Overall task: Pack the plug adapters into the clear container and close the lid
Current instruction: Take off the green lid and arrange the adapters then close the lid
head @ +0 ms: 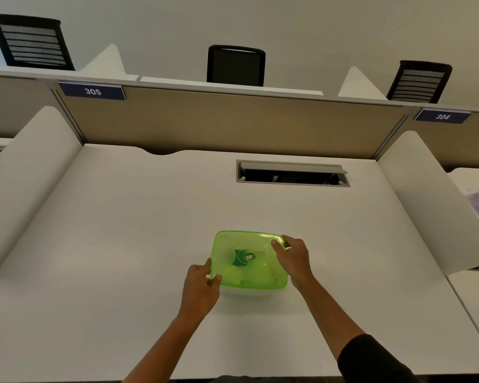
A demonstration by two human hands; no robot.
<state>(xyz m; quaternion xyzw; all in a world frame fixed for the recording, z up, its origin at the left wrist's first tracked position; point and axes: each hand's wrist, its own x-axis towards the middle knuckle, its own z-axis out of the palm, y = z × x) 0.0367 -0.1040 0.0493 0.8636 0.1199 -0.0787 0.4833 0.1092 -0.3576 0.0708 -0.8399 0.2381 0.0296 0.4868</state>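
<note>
Lid seating on container, both hands at opposite corners.

Green lid (pixel 249 258) lies over the clear container (pixel 256 291) near the desk's (pixel 122 244) front centre. Your left hand (pixel 201 288) pinches the near-left corner, thumb on top; your right hand (pixel 293 261) is clamped on the far-right corner. No plug adapters visible loose; pale shapes under the lid can't be identified. Likely step: closing. Press each corner down in turn, run your fingers along the rim, and keep the base flat so it doesn't slide. Whether the lid is fully seated cannot be told.
</note>
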